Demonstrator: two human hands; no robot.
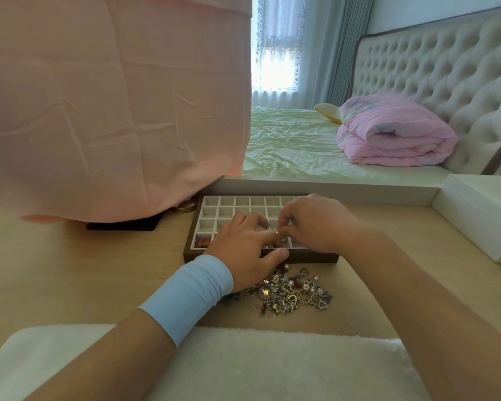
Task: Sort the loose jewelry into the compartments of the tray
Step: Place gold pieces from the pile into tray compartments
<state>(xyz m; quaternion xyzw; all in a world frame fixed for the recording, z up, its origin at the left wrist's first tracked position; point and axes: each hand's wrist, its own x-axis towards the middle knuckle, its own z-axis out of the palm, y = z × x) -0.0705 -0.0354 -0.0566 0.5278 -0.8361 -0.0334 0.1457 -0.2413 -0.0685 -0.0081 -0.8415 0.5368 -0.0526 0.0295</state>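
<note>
The left hand point(245, 247) lies flat over the tray point(193, 256), its grip slack and empty. The right hand point(315, 224) pinches a small gold piece point(281, 237) above the front row, so I'd say it's mid-placing. Next, drop it in cleanly, then return to the jewelry pile point(287, 293) just before the tray's front edge.

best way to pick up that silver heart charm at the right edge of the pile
Pinch the silver heart charm by its outline between thumb and fingertip, coming from above and from the right. It seems to lie flat at the outer edge of the jewelry pile, with bare table on that side, so that approach likely avoids snagging neighbouring pieces.
</note>
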